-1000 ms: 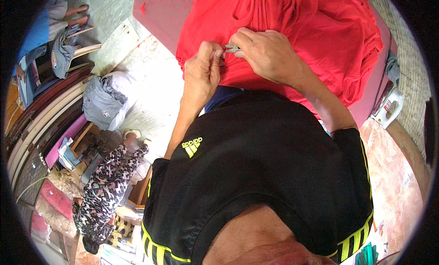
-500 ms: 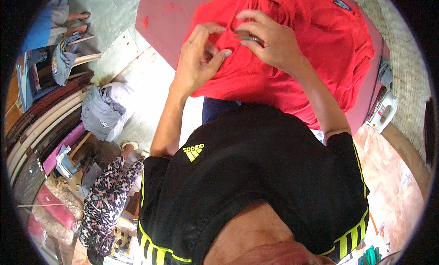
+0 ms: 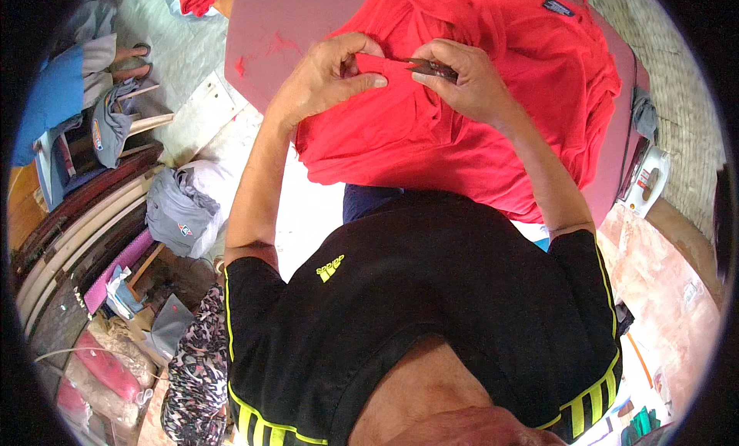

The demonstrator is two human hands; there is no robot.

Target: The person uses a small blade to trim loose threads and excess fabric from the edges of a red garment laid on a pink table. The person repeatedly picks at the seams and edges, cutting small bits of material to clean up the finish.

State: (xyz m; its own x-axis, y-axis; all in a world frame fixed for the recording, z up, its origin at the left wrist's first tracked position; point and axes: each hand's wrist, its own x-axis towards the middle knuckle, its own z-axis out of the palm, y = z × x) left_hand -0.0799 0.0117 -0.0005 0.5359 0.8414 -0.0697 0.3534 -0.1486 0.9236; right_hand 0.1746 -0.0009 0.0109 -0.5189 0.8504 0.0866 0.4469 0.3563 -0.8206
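A red knit garment (image 3: 531, 115) lies spread in soft folds over a pinkish-mauve table (image 3: 265, 19); a small dark label (image 3: 559, 6) shows near its far right side. My left hand (image 3: 323, 80) pinches a raised edge of the red cloth between thumb and fingers. In my right hand (image 3: 473, 84) is a small dark pair of thread snips (image 3: 437, 69), gripped between thumb and fingers. Their tips point left and touch or nearly touch the pinched edge. Whether the blades are closed on the cloth is too small to tell.
Red lint (image 3: 281, 44) sits on the table's left part. A white iron (image 3: 650, 180) stands at the right edge, near a grey cloth (image 3: 645, 113). To the left are grey garments (image 3: 181, 207), a person's feet (image 3: 132, 61) and another person in patterned trousers (image 3: 196, 369).
My left hand has taken hold of the red cloth's edge and lifted it. My right hand has brought the snips to that edge. The garment has shifted left and nearer to me.
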